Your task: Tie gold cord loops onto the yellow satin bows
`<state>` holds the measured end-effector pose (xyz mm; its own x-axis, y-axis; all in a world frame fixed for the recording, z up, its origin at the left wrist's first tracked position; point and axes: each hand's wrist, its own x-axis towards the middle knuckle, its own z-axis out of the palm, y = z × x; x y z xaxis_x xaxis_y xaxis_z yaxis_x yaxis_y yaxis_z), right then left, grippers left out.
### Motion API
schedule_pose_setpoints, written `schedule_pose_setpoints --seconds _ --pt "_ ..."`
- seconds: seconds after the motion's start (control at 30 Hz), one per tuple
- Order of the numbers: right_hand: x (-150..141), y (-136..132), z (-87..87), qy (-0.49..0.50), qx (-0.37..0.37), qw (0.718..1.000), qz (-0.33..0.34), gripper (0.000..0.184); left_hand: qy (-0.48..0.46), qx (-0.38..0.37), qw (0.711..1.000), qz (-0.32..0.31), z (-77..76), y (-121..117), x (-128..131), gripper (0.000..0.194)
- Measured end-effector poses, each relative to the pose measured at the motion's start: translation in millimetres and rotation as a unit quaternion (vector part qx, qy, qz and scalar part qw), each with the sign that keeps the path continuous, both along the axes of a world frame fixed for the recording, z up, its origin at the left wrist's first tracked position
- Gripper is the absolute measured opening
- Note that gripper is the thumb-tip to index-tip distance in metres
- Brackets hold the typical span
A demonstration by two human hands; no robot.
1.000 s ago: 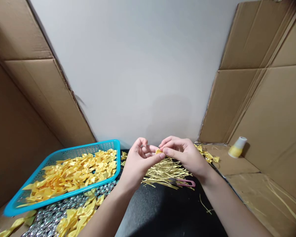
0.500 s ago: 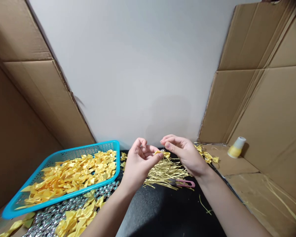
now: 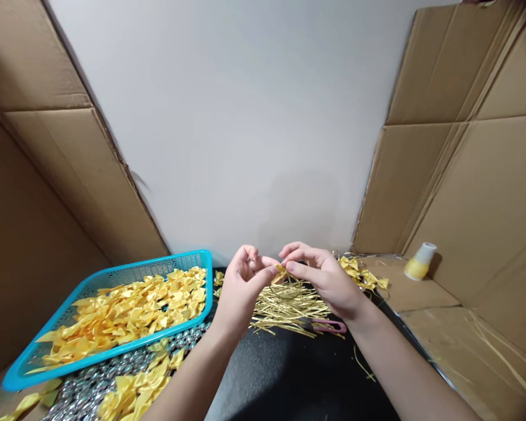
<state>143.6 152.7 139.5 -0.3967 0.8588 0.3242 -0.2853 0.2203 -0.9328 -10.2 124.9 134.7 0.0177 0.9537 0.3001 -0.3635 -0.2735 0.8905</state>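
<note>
My left hand (image 3: 241, 286) and my right hand (image 3: 326, 275) meet in front of me, both pinched on one small yellow ribbon bow (image 3: 281, 271) held between their fingertips. A thin gold wire loop hangs from the bow. Just below the hands a heap of gold twist ties (image 3: 289, 307) lies on the black table top (image 3: 289, 374). A blue plastic basket (image 3: 114, 275) full of yellow bows stands to the left.
Silver beads (image 3: 92, 386) and loose yellow bows (image 3: 135, 386) lie in front of the basket. A pink tool (image 3: 331, 325) rests by the ties. More bows (image 3: 362, 275) lie at the right, near a white and yellow cup (image 3: 421, 261). Cardboard walls stand on both sides.
The hands parted a little with the bow and its wire loop showing, then closed together again on the bow. The view shifted slightly.
</note>
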Motion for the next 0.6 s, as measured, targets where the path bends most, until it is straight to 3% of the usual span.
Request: schedule_pose_setpoints --seconds 0.33,0.6 --pt "1.8 1.3 -2.5 0.003 0.004 1.000 0.007 0.012 0.027 0.005 0.999 -0.030 0.7 0.4 -2.9 0.051" --pt "-7.6 3.3 -7.0 0.010 0.021 0.999 -0.023 0.023 0.063 0.029 0.998 0.006 1.9 -1.5 -0.4 0.046"
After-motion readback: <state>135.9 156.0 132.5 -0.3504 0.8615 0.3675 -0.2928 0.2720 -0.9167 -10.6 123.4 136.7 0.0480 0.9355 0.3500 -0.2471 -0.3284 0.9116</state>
